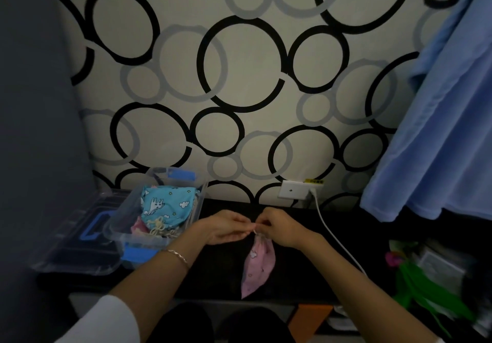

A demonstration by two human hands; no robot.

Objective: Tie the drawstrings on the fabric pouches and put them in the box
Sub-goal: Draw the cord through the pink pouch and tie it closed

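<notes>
Both hands, left hand (226, 227) and right hand (279, 225), pinching probably drawstring ends atop pink pouch (257, 265), right of box (159, 217); risking slipped knot.

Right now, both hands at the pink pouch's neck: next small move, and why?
Probably pull the knot snug. Both hands, left and right, pinch the drawstring at the gathered top of the pink pouch, which hangs free. The clear box at left already holds tied pouches.
</notes>
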